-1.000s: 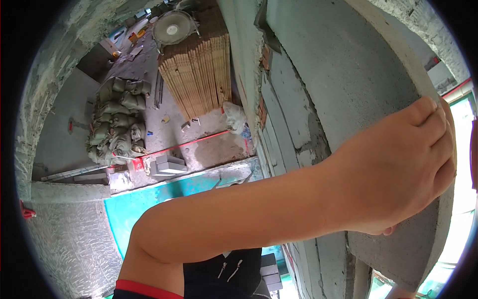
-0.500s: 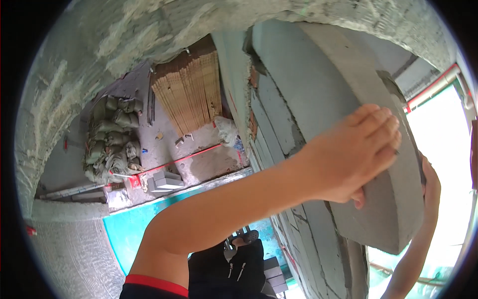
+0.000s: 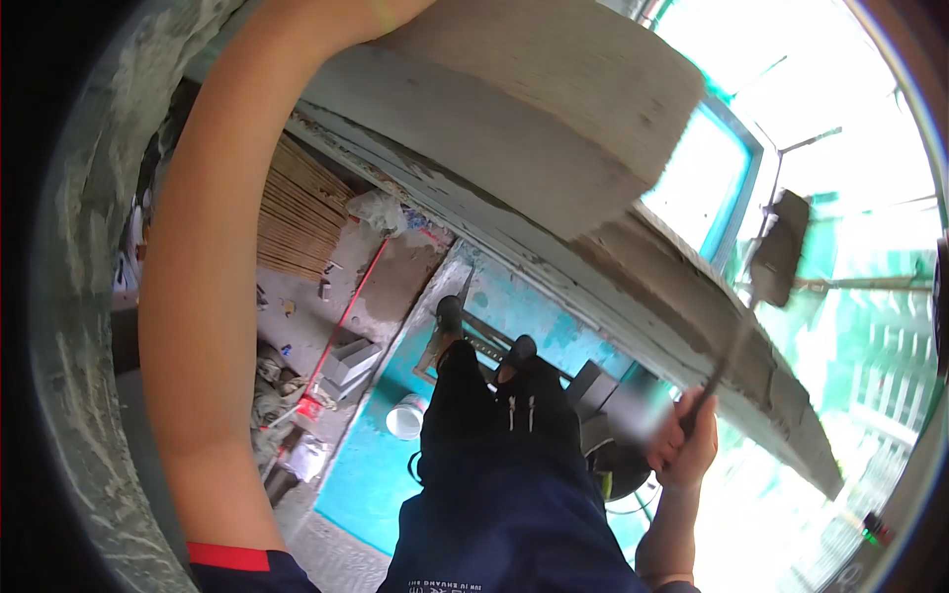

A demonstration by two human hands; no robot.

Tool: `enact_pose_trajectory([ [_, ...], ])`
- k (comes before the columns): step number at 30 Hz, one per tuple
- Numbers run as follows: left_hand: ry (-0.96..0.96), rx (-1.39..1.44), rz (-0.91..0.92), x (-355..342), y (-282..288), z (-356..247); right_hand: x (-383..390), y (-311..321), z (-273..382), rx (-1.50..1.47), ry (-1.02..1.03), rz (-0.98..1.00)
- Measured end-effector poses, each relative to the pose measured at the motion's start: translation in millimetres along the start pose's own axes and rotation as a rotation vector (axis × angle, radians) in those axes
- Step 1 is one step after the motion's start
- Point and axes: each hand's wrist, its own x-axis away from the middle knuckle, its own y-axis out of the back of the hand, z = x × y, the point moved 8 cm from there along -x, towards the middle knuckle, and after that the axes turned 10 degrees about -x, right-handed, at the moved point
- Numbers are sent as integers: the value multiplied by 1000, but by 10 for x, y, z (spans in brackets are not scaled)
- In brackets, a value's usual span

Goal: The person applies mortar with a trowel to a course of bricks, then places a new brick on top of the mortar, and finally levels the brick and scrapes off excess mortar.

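A large grey block (image 3: 563, 69) rests on top of the block wall (image 3: 494, 188), its face and one edge toward me. My left arm reaches up across the left side; only the edge of my left hand (image 3: 395, 12) shows at the top border, against the block, with its fingers out of the picture. Right of the wall, my right hand (image 3: 687, 440) is closed around the handle of a tool (image 3: 781, 247). Motion smears the tool's thin shaft. Its dark, blocky head is raised near the block's right end; whether it is a mallet or a loaded trowel I cannot tell.
Wet-looking mortar (image 3: 682, 277) lies along the wall top. Below me is a turquoise platform (image 3: 371, 474) with a white bucket (image 3: 406, 417) and grey blocks (image 3: 593, 390). Wooden boards (image 3: 297, 212) and sacks lie at left. A rough concrete beam (image 3: 74, 395) curves past on the left.
My right hand has left the block's right side and now holds the tool lower down. My left hand has shifted to the top border. The view has swung, showing my legs.
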Motion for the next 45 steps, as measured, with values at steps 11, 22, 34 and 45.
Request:
enact_pose_trajectory([
  [11, -66, -66, -257, -51, -175, 362, -120, -577, -398, -560, 119, -17],
  [22, 9, -146, -290, -63, -107, 328, -53, -1298, -1319, -1078, -442, 103],
  [34, -79, -164, -388, -58, -125, 388, -182, -1018, -1031, -439, 95, 172],
  [45, -132, -176, -397, -63, -26, 198, -151, -630, -1106, 32, 15, 203],
])
